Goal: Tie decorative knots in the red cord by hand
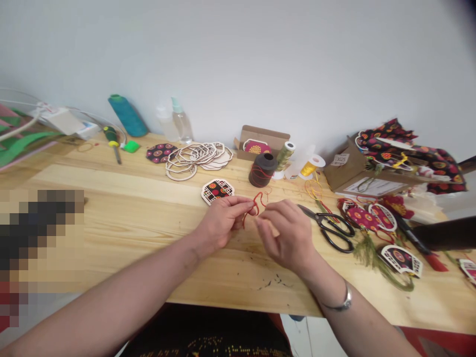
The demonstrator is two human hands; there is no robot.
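Note:
My left hand pinches a looped red cord between thumb and forefinger over the middle of the table. Close on its right, my right hand has its fingers curled together beside the cord; whether any of it lies between those fingertips is hidden. Just behind my left hand lies a patterned ornament with a pale wooden frame, partly covered by that hand. A dark thread spool with red thread round it stands behind the cord. Black-handled scissors lie to the right of my right hand.
Wooden frames are heaped at the back, near two bottles. A teal thread cone and a screwdriver are at the back left. A cardboard box full of patterned fabric stands at the right, with finished-looking ornaments before it.

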